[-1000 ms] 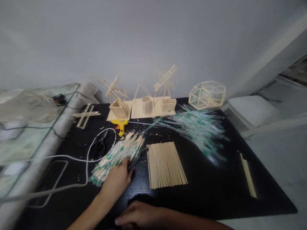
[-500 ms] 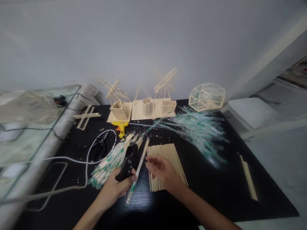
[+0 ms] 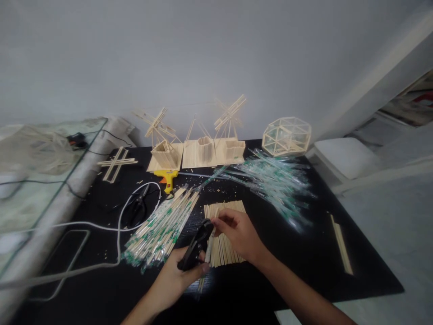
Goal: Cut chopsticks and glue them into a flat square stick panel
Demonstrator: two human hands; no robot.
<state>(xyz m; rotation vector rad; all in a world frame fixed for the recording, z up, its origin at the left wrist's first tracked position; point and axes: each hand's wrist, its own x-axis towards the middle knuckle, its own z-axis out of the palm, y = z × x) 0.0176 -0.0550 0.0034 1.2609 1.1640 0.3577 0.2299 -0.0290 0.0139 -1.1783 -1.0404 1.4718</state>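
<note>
In my left hand [image 3: 179, 275] is a black hand tool [image 3: 196, 246] with a curved head, along with the lower part of a wrapped pair of chopsticks [image 3: 210, 246]. My right hand [image 3: 235, 230] closes thumb and fingers round the upper end of that pair. Beneath both hands, bare chopsticks [image 3: 228, 253] lie side by side in a flat row, partly hidden by my right hand. To the left fans out a pile of chopsticks in clear and green wrappers [image 3: 162, 225].
Crumpled empty wrappers [image 3: 280, 185] spread on the right. A yellow glue gun [image 3: 168, 178], black scissors [image 3: 139, 203] and a white cable [image 3: 119, 234] lie left. Stick models on wooden bases [image 3: 194, 155] and a stick polyhedron [image 3: 287, 136] stand behind. Several loose sticks [image 3: 341, 246] lie far right.
My right hand has closed on the upper end of the wrapped chopsticks. My left hand has brought the tool and chopsticks rightward, over the bare row's edge.
</note>
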